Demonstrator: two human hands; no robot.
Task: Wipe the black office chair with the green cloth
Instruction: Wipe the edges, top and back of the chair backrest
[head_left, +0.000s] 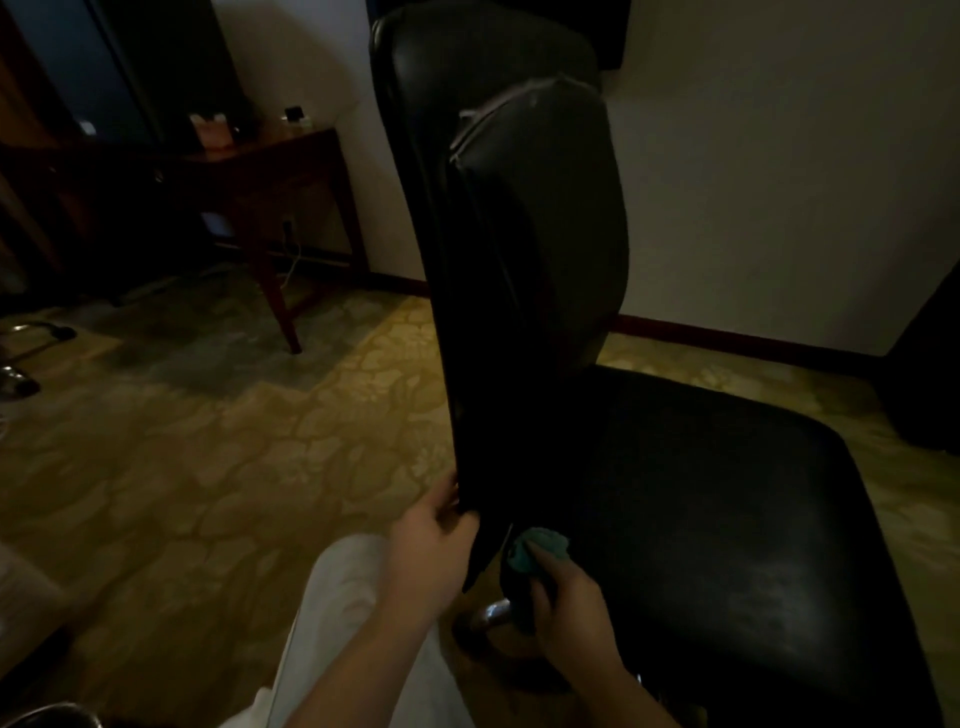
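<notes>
The green cloth (540, 553) is bunched into a small wad low on the black office chair (701, 493), right where the bottom of the backrest (530, 260) meets the rear of the seat. The right hand (566, 608) holds it there, fingers curled round the wad and pressing it against the dark upholstery. Just to the left, the left hand (431, 551) grips the lower edge of the backrest, thumb on the near side and fingers wrapped behind it. The two hands are close together but apart, with the backrest's edge between them.

The backrest stands upright and tall in the middle of the view, a worn pale seam showing near its top. The seat spreads out to the right, with a dull sheen on its surface. A shiny metal part (491, 613) of the chair's base shows below the hands. A pale trouser leg (337, 597) lies under the left forearm.

The chair stands on a patterned yellowish carpet (208, 467). A wooden table (270, 171) stands well off to the left against a light wall (779, 182), small items on its top too dim to tell.
</notes>
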